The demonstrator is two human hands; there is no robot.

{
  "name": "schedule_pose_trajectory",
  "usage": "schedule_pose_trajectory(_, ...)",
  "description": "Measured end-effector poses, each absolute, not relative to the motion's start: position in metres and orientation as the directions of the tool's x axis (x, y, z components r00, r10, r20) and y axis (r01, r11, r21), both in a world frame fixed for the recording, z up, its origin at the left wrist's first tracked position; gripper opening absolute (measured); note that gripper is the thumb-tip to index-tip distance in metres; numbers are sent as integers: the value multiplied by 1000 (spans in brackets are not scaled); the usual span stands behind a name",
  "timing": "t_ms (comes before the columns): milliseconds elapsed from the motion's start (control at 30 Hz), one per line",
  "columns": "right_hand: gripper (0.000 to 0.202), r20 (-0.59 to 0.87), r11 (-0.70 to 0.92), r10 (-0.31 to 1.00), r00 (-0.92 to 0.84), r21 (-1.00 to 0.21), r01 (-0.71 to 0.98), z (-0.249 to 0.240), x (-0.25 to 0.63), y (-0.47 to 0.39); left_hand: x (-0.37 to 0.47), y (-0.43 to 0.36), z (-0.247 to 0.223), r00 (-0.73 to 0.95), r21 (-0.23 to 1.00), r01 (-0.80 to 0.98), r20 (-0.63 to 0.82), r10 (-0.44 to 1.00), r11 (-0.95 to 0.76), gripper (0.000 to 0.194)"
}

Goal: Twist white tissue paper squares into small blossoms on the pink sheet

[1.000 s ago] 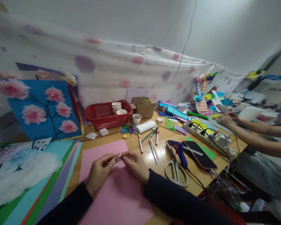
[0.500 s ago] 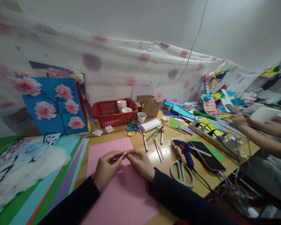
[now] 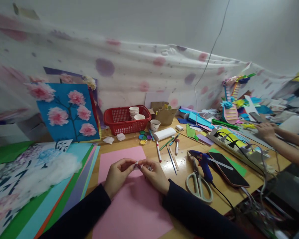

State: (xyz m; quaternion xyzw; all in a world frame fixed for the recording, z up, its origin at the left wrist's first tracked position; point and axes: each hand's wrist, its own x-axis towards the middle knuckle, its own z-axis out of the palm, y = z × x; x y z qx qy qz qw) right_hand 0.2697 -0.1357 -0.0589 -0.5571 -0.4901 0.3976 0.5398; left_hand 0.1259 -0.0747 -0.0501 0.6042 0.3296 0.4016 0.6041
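Over the pink paper sheet, my left hand and my right hand meet fingertip to fingertip. Between them they pinch a small whitish crumpled piece with a darker patch. Its kind is too small to make out. More of the whitish material shows under the fingers of my right hand, partly hidden. To the right lie scissors with pale handles and a blue glue gun, whose cord runs off the table edge.
A red basket with paper cups stands behind, beside a cardboard box. Brushes and a marker lie ahead. Right are a phone, a power strip and another person's hands. Cotton wool covers papers at left.
The view has turned slightly left, so the scene sits farther right. My fingers have shifted a little on the whitish piece, and both hands still pinch it.
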Motion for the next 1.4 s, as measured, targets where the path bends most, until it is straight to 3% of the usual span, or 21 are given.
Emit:
schedule_pose_trajectory(367, 33, 87, 62, 965, 247, -992, 107, -62, 270, -135, 124, -81, -52, 475, 990, -97, 133, 870, -99, 11)
schedule_pose_trajectory(567, 29, 79, 49, 964, 253, -991, 123, -55, 271, -136, 124, -79, -46, 500, 990, -139, 66, 864, 4, 30)
schedule_pose_trajectory(933, 27, 76, 45, 975, 210, -988, 151, -54, 270, -140, 118, -76, -52, 531, 925, 125, 242, 812, -358, 19)
schedule_pose_trajectory(1400, 18, 171, 118, 973, 152, -943, 310, -56, 272, -142, 116, -78, -48, 554, 840, 202, 326, 766, -504, 10)
